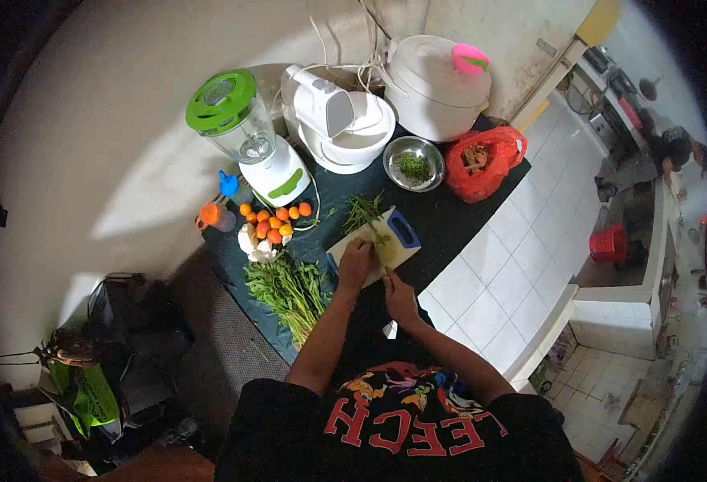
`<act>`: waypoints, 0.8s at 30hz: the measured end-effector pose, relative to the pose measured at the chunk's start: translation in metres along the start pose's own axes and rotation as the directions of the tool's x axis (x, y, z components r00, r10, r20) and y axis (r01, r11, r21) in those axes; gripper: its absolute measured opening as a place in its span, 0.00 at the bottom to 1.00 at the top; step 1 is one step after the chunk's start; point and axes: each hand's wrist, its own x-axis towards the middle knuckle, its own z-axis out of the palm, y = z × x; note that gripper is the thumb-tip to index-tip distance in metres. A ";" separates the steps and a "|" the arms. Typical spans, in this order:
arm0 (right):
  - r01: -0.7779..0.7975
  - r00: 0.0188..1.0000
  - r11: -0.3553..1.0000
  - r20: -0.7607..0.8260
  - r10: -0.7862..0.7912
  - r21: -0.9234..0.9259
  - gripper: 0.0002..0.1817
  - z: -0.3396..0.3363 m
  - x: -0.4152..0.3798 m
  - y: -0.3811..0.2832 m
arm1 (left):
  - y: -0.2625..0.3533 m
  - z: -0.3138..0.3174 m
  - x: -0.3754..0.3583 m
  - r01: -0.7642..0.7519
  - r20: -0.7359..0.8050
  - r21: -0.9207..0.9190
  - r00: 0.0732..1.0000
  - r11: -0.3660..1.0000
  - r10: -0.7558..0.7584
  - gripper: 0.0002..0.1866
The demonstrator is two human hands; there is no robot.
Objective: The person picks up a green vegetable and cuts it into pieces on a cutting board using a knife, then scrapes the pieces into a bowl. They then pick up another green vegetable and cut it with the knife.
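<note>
My left hand [355, 263] is closed on green leafy stalks at the left side of a white cutting board [405, 251] with a blue handle. The stalks' leafy ends [363, 210] spread over the board's far edge, and green bits lie across its surface. My right hand [402, 299], at the near edge of the board, is wrapped round a knife whose thin blade points toward the greens; most of its handle is hidden in the fingers. A large bunch of leafy greens [289, 296] lies left of my left hand. Beyond it are several orange tomatoes [273, 225] and white pieces [257, 243].
Around the dark tabletop stand a green-lidded blender [245, 132], a white mixer with bowl [333, 120], a lidded white pot [438, 84], a metal bowl of chopped greens [413, 165] and a red plastic bag [487, 165]. Orange- and blue-capped bottles stand at the left edge.
</note>
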 end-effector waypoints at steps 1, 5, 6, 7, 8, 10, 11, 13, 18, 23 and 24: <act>-0.148 0.985 0.988 0.095 0.143 0.044 0.22 -0.005 0.003 -0.007 | 0.000 0.000 -0.002 0.004 -0.038 0.013 0.999 1.000 -0.004 0.11; -0.080 0.997 0.995 0.029 0.078 0.056 0.21 0.010 0.008 0.005 | 0.001 -0.006 -0.004 -0.107 -0.054 0.010 0.993 0.994 0.107 0.11; -0.075 0.997 0.996 0.022 0.074 0.056 0.21 0.011 0.014 0.008 | 0.002 -0.007 -0.003 -0.138 -0.036 0.075 0.989 0.988 0.141 0.11; -0.098 0.994 0.995 0.060 0.096 0.035 0.20 0.013 0.015 0.011 | 0.003 -0.008 -0.007 -0.165 -0.010 0.138 0.986 0.977 0.168 0.12; -0.120 0.988 0.993 0.097 0.118 0.013 0.20 0.015 0.017 0.014 | 0.003 -0.008 -0.009 -0.166 -0.011 0.140 0.986 0.976 0.169 0.12; -0.029 0.999 1.000 0.041 0.029 0.000 0.20 0.019 0.019 0.021 | 0.009 -0.016 -0.013 -0.178 -0.014 0.183 0.983 0.967 0.184 0.13; 0.056 0.998 0.998 -0.012 -0.056 -0.018 0.21 0.023 0.017 0.023 | 0.012 -0.020 -0.016 -0.174 -0.012 0.185 0.984 0.967 0.180 0.13; -0.093 0.996 0.989 0.016 0.091 0.112 0.19 0.001 0.013 -0.006 | 0.016 -0.024 -0.018 -0.187 -0.035 0.252 0.979 0.949 0.203 0.12; 0.101 0.992 0.995 -0.074 -0.102 -0.016 0.22 0.014 -0.002 0.007 | 0.006 -0.011 -0.020 -0.100 -0.073 0.043 0.992 0.994 0.103 0.12; -0.064 0.998 0.994 0.005 0.064 0.091 0.23 0.022 0.013 0.011 | 0.002 -0.015 -0.011 -0.089 0.026 0.012 0.996 0.996 0.088 0.13; -0.068 0.998 0.994 0.004 0.067 0.092 0.23 0.020 0.018 0.008 | 0.007 -0.019 -0.009 0.008 0.054 -0.063 0.999 0.998 -0.005 0.12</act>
